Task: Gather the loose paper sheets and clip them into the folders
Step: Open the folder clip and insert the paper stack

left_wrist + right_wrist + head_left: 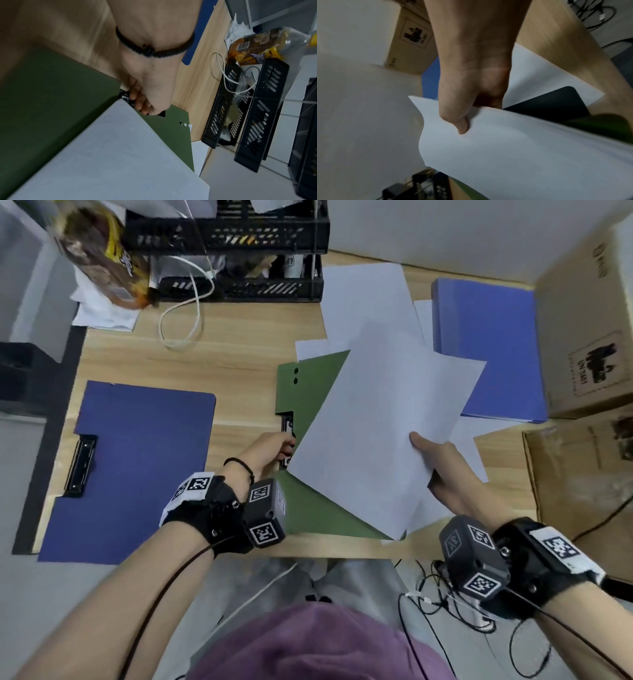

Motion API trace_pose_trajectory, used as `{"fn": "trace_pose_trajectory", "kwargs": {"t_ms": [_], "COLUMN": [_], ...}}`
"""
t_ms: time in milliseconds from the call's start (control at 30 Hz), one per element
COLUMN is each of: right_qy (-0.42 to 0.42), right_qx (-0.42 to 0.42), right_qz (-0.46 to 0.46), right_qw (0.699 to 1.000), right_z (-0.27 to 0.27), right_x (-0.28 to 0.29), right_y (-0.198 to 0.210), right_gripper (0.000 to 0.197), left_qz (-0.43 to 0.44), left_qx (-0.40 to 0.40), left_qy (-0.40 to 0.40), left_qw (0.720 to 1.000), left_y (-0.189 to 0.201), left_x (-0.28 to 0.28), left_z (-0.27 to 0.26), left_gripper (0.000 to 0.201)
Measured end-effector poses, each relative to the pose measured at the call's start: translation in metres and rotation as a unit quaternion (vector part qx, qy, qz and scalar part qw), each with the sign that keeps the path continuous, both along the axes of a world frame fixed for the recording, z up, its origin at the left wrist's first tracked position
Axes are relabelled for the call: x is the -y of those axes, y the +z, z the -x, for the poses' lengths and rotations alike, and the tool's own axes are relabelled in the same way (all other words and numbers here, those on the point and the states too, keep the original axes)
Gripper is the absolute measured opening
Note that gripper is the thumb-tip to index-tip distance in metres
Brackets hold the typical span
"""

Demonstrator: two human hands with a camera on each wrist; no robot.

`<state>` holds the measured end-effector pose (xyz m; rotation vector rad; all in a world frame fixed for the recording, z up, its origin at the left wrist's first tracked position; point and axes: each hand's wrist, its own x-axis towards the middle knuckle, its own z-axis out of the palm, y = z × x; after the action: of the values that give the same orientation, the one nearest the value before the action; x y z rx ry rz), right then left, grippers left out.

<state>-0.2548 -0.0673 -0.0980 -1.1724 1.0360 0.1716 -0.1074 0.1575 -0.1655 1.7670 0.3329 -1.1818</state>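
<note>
Nearest the body, the right hand (442, 470) pinches a stack of white sheets (383, 433) at its near-right edge, thumb on top and fingers underneath. The stack hangs tilted above the green folder (308, 392), its long axis running from near-left to far-right, and its near-left corner points at the folder's clip (287, 436). Left of that corner, the left hand (270, 450) has its fingers (137, 98) curled around the black clip on the green folder's left edge; whether the clip is pressed open cannot be told. The left hand is the nearer one to the clip, so the sheets likely need turning square to the green folder, then sliding leftward under the clip. Further left of the green folder lies a blue clip folder (137, 467); beyond its far-right corner lie loose sheets (366, 299) and another blue folder (489, 350)
</note>
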Motion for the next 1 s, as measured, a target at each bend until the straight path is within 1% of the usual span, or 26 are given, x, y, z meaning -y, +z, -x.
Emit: {"fn": "trace_pose_trajectory", "kwargs": {"t_ms": [133,167,233,300,333,400,433,500,533,567,600,633,667,700,733,767,800,833,867,933,967,1000], "right_qy": [0.035,0.04,0.058,0.095,0.11,0.149,0.175,0.233,0.26,0.281,0.299,0.311,0.314,0.315,0.307,0.31,0.31,0.317,0.323,0.319,0.311,0.306], "right_qx": [0.056,0.066,0.086,0.084,0.082,0.073,0.067,0.054,0.035,0.016,0.003,-0.001,-0.015,-0.034,-0.054,-0.077,-0.093,-0.111,-0.122,-0.129,-0.128,-0.127], "right_qz": [-0.001,-0.002,-0.016,-0.019,-0.015,-0.01,-0.007,-0.017,-0.005,0.015,0.016,0.017,0.027,0.033,0.038,0.047,0.047,0.049,0.054,0.061,0.066,0.072], "right_qw": [0.998,0.997,0.995,0.992,0.99,0.986,0.982,0.971,0.965,0.959,0.954,0.95,0.949,0.948,0.949,0.946,0.945,0.941,0.937,0.937,0.939,0.941], "right_z": [-0.025,-0.034,-0.056,-0.078,-0.089,-0.107,-0.113,-0.121,-0.124,-0.124,-0.124,-0.125,-0.125,-0.124,-0.122,-0.12,-0.116,-0.112,-0.106,-0.098,-0.096,-0.095], "right_x": [-0.022,-0.03,-0.048,-0.068,-0.079,-0.104,-0.115,-0.136,-0.145,-0.152,-0.158,-0.164,-0.168,-0.169,-0.168,-0.166,-0.163,-0.158,-0.154,-0.144,-0.137,-0.131], "right_y": [0.042,0.049,0.062,0.064,0.063,0.057,0.053,0.045,0.037,0.029,0.019,0.009,-0.003,-0.016,-0.028,-0.032,-0.039,-0.046,-0.05,-0.057,-0.063,-0.065], "right_gripper": [0.027,0.024,0.022,0.027,0.028,0.027,0.024,0.02,0.025,0.028,0.025,0.02,0.027,0.034,0.036,0.033,0.027,0.023,0.023,0.02,0.02,0.019], "left_qz": [0.083,0.103,0.127,0.16,0.196,0.278,0.312,0.345,0.347,0.338,0.333,0.329,0.323,0.307,0.293,0.281,0.263,0.227,0.161,0.015,-0.064,-0.147], "left_qx": [-0.002,0.001,0.011,0.031,0.008,-0.067,-0.085,-0.085,-0.074,-0.058,-0.041,-0.028,-0.017,-0.005,0.014,0.031,0.05,0.078,0.114,0.194,0.238,0.286], "left_qy": [0.043,0.048,0.051,0.091,0.119,0.155,0.156,0.172,0.191,0.207,0.217,0.234,0.256,0.282,0.298,0.304,0.303,0.302,0.307,0.314,0.306,0.282], "left_qw": [0.996,0.994,0.99,0.982,0.973,0.946,0.933,0.919,0.915,0.916,0.917,0.914,0.911,0.909,0.909,0.91,0.915,0.923,0.931,0.929,0.92,0.904], "left_y": [0.023,0.028,0.036,0.035,0.036,0.039,0.041,0.042,0.043,0.047,0.049,0.049,0.049,0.047,0.045,0.042,0.038,0.034,0.025,0.011,0.001,-0.003], "left_x": [-0.02,-0.03,-0.051,-0.073,-0.083,-0.099,-0.107,-0.123,-0.131,-0.14,-0.148,-0.158,-0.167,-0.178,-0.189,-0.197,-0.202,-0.206,-0.208,-0.211,-0.211,-0.208], "left_z": [0.01,0.013,0.022,0.026,0.028,0.031,0.032,0.032,0.031,0.032,0.032,0.032,0.033,0.036,0.037,0.038,0.039,0.039,0.038,0.035,0.034,0.034], "left_gripper": [0.03,0.028,0.022,0.027,0.027,0.027,0.039,0.078,0.093,0.094,0.076,0.047,0.032,0.032,0.04,0.049,0.048,0.04,0.034,0.037,0.04,0.044]}}
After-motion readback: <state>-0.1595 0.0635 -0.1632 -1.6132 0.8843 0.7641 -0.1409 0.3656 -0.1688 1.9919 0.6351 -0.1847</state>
